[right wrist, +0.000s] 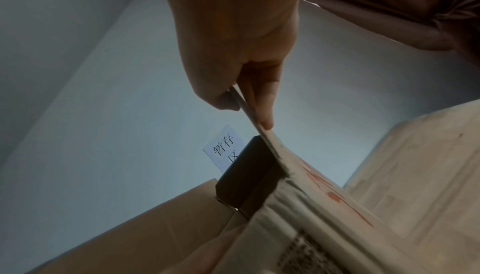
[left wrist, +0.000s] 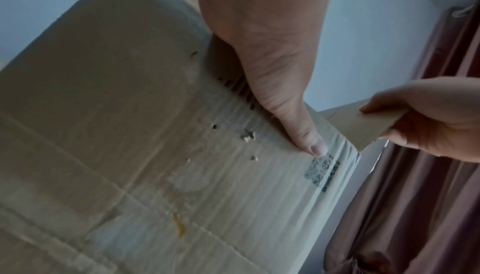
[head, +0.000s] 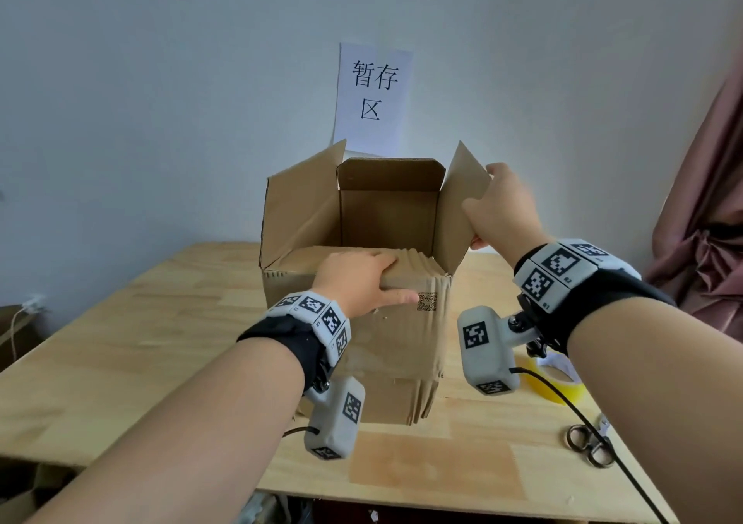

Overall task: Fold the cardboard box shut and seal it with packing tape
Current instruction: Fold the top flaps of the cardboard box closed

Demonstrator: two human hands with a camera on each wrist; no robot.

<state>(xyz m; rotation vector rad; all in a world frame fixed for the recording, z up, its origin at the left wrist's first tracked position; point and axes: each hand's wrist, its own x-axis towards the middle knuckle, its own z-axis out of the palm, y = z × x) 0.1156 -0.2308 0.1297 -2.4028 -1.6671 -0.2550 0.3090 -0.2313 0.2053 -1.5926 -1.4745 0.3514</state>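
A brown cardboard box [head: 386,346] stands open-topped in the middle of the wooden table [head: 161,342]. Its near flap [head: 414,262] is folded inward; my left hand [head: 358,282] grips that front top edge, fingers over the flap and thumb [left wrist: 306,134] along the front face [left wrist: 130,134]. The left flap [head: 301,210] and far flap [head: 390,175] stand up. My right hand [head: 502,210] pinches the near edge of the upright right flap [head: 454,202] between thumb and fingers [right wrist: 267,114]. A yellow tape roll [head: 553,387] lies at the right, partly hidden by my right wrist.
Scissors [head: 589,445] lie near the table's right front edge, crossed by a black cable. A paper sign [head: 374,93] hangs on the wall behind the box. A pink curtain [head: 707,202] hangs at the right. More cardboard [head: 16,330] sits beyond the table's left side.
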